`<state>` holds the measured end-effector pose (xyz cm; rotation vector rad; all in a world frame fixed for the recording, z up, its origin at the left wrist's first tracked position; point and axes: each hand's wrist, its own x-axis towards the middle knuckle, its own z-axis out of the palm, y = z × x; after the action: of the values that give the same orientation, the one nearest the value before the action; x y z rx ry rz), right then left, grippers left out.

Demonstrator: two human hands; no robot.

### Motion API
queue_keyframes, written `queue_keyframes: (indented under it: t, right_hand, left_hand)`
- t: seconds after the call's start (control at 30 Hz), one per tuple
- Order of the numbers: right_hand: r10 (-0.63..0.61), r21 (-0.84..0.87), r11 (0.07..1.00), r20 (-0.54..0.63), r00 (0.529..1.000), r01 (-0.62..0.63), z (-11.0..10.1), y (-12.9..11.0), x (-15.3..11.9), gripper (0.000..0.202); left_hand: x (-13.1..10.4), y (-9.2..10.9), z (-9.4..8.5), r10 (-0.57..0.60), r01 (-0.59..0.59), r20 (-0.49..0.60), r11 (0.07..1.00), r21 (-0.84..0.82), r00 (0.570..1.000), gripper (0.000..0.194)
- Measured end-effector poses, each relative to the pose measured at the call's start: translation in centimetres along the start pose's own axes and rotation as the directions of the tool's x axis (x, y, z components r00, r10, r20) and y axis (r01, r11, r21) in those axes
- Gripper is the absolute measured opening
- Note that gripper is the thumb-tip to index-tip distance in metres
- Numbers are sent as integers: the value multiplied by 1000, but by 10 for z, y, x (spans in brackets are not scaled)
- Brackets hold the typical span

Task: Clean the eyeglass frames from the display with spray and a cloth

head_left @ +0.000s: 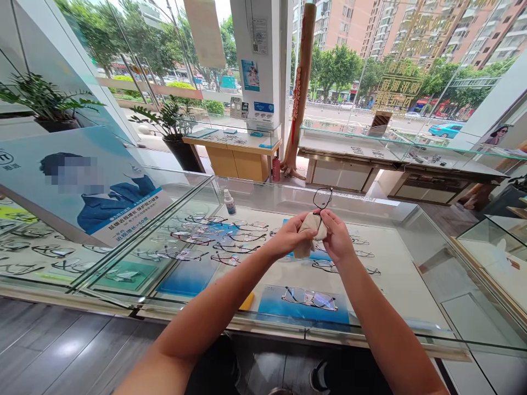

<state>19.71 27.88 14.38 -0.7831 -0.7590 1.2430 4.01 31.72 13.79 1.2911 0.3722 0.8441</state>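
Note:
Above the glass display counter, my left hand (290, 237) is closed on a beige cleaning cloth (303, 248). The cloth is wrapped round the lower part of a pair of dark-framed eyeglasses (322, 206). My right hand (338, 239) pinches the same eyeglasses from the other side, close against the cloth. One rim sticks up above my fingers; the rest of the frame is hidden by cloth and fingers. A small white spray bottle (229, 203) stands upright on the counter, left of my hands.
Under the counter's glass (411, 323) lie several rows of eyeglasses, including a thin-rimmed pair (309, 298) on a blue mat. A large advertising board (102, 164) leans at the left. Beyond stand a potted plant (181, 148), a wooden post (300, 93) and more display cases (341, 175).

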Motion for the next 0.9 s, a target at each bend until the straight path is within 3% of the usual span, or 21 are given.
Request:
queue_keyframes:
  t: [0.13,0.27,0.37,0.57,0.63,0.9]
  right_hand:
    - [-24,-23,999,53,998,25,4,3,-3,38]
    - [-47,-12,999,64,997,47,6,5,-4,34]
    - [-36,-21,999,68,997,38,4,5,-3,35]
    - [-39,-20,999,3,999,39,-1,-2,1,36]
    - [-42,-32,999,5,999,43,-2,-2,1,37]
    - [-101,-66,992,82,991,107,5,5,-3,36]
  left_hand:
    - [5,-10,4,78,-71,-158,996,50,984,73]
    - [9,-15,5,120,-99,-247,990,97,961,72]
    - [8,-10,3,114,-90,-228,990,111,967,73]
    - [1,4,-1,33,-34,9,998,50,999,68]
    - [0,5,-1,23,-25,42,998,52,999,73]
    - [6,-6,6,123,-105,-194,989,100,973,66]
